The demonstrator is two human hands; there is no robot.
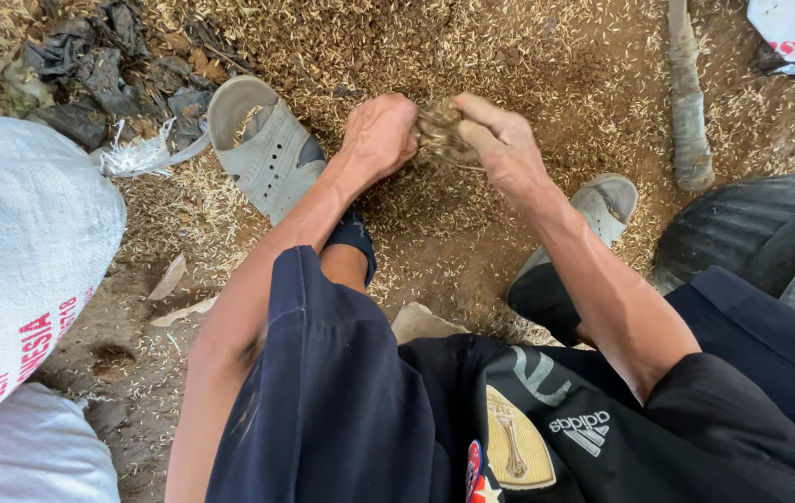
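A clump of dry husk (441, 133) is gripped between the left hand (380, 136) and right hand (502, 144), fingers closed on it, above the husk-strewn ground (528, 56). Much loose husk remains scattered; a white sack (15, 251), apparently filled, stands at left.

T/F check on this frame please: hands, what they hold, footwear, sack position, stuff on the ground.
1. Both hands grip one clump of husky straw. True: the left hand and right hand close on the straw clump between them.
2. The person is barefoot. False: grey clogs are on both feet.
3. A white woven sack sits at the left edge. True.
4. The ground is bare concrete. False: loose husks cover the dirt.
5. A wooden pole lies on the ground at upper right. True.
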